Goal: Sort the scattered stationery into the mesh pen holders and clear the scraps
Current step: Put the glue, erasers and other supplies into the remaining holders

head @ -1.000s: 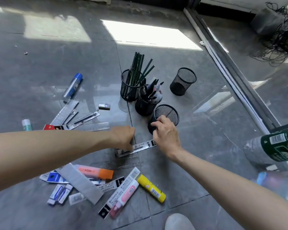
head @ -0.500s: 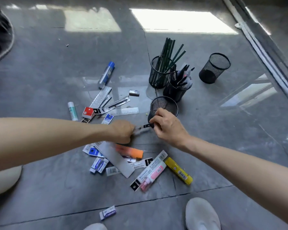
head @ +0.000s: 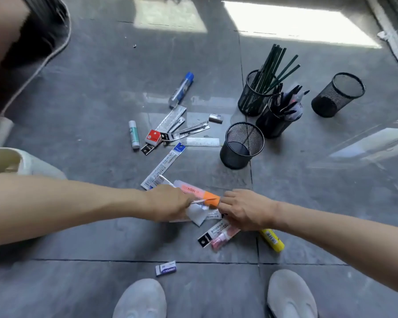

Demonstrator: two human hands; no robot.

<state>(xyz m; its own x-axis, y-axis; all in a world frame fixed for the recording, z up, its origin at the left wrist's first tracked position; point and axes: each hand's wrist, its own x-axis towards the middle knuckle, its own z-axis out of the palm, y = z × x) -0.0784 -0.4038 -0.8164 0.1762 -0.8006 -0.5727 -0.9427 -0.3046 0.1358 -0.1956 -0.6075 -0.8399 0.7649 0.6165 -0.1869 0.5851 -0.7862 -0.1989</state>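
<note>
On the floor (head: pixel 97 92), low over the near heap of stationery, a thin pale strip (head: pixel 201 200) is pinched in the left hand (head: pixel 170 203), grip curled round one end. The right hand (head: pixel 246 210) is held at the strip's other end, fingertips just beside the cap of the orange highlighter (head: pixel 193 190). Whether anything is pinched in that grip cannot be told.

Risks: the strip looks flimsy and is likely to be torn or lost if pulled from both ends. The highlighter lies right under it and could be nudged and rolled. Loose wrappers (head: pixel 197 214) beneath may be dragged along. The nearest mesh holder (head: pixel 241 145) is set apart from the hands and looks light, so it could be tipped by a careless drop-in. The pink packaged item (head: pixel 218 237) and yellow stick (head: pixel 272 241) are half hidden under the right wrist and easily swept aside.
</note>
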